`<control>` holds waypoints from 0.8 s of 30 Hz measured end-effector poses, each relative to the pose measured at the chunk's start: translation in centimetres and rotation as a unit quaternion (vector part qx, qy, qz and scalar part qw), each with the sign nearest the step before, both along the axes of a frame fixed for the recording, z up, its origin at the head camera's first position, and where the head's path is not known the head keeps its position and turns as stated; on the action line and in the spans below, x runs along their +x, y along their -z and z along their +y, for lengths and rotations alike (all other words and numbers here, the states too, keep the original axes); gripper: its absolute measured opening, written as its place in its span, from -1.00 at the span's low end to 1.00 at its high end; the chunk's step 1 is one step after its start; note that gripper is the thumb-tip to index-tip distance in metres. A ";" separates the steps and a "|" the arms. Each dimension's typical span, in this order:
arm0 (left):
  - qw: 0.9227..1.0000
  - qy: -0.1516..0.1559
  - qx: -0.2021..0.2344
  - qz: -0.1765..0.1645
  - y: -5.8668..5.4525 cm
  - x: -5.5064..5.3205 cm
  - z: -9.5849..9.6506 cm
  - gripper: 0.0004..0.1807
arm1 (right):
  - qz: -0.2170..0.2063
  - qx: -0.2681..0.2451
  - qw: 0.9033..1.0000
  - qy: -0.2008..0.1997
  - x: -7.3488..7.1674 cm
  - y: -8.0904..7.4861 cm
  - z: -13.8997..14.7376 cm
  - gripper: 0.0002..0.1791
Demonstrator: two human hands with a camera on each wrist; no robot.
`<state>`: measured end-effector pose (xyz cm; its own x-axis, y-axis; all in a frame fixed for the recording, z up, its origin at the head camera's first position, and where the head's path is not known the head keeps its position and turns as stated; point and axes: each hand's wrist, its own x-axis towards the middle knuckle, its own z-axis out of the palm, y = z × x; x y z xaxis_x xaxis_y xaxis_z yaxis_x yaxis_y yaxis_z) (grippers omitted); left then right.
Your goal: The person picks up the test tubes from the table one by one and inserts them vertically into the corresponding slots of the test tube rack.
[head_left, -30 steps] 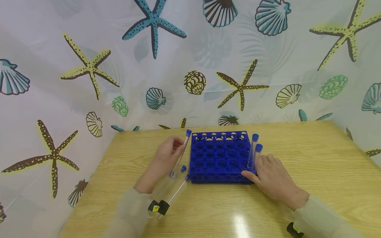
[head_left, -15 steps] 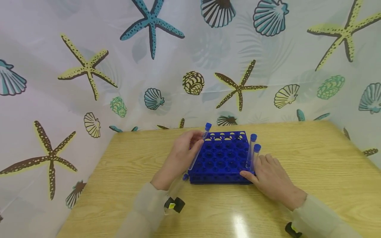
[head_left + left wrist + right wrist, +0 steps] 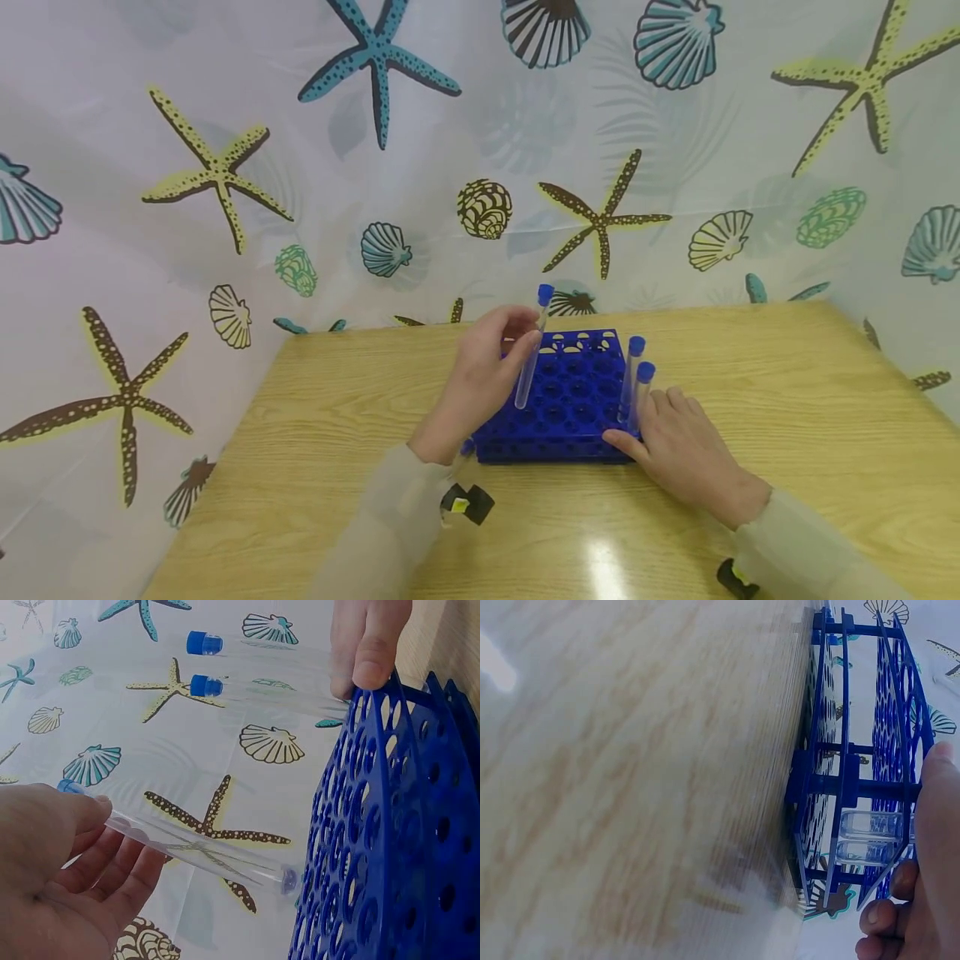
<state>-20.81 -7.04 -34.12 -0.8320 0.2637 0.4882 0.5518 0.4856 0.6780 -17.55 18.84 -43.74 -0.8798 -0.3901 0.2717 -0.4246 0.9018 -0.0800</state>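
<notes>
My left hand [image 3: 483,367] pinches a clear test tube [image 3: 528,375] with a blue cap, between thumb and fingers. The tube tilts above the blue test tube rack [image 3: 555,451], its lower end apart from the holes in the left wrist view. Two capped test tubes stand in the rack's right end, one tube [image 3: 628,385] behind the other tube [image 3: 642,397]. At that end my right hand [image 3: 690,458] grips the rack's front corner, thumb on the top edge and fingers curled at the side. In the right wrist view, the standing tubes' rounded bottoms [image 3: 870,825] show inside the rack.
A blue cap [image 3: 467,447] of a tube on the wooden table [image 3: 585,533] shows left of the rack, mostly hidden by my left forearm. A patterned cloth [image 3: 420,183] with starfish and shells hangs behind the table.
My left hand has lifted the test tube from the left of the rack and carried it rightward over the holes. My right hand has kept its grip on the rack.
</notes>
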 end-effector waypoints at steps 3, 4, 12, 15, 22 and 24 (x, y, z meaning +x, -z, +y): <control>1.000 0.003 0.019 -0.003 -0.2 -0.2 0.7 -0.73 | -0.003 -0.004 1.000 0.001 0.0 0.0 0.0 -0.31; 1.000 0.003 0.023 -0.003 -0.2 -0.3 1.0 -0.73 | -0.004 -0.005 1.000 0.000 0.1 -0.1 0.0 -0.29; 0.999 0.030 0.042 -0.008 -0.3 -1.2 3.4 -0.78 | -0.006 -0.003 1.000 0.000 0.0 0.1 0.0 -0.24; 0.998 0.036 0.041 -0.005 -0.1 -1.4 4.4 -0.79 | -0.006 0.001 1.000 0.002 0.0 0.2 0.0 -0.23; 0.998 0.040 0.035 -0.018 0.4 -1.8 6.4 -0.79 | 0.005 0.005 1.000 0.002 0.0 0.2 0.1 -0.27; 0.998 0.043 0.038 -0.024 0.5 -2.0 6.9 -0.78 | 0.008 0.006 1.000 0.001 0.0 0.2 0.1 -0.27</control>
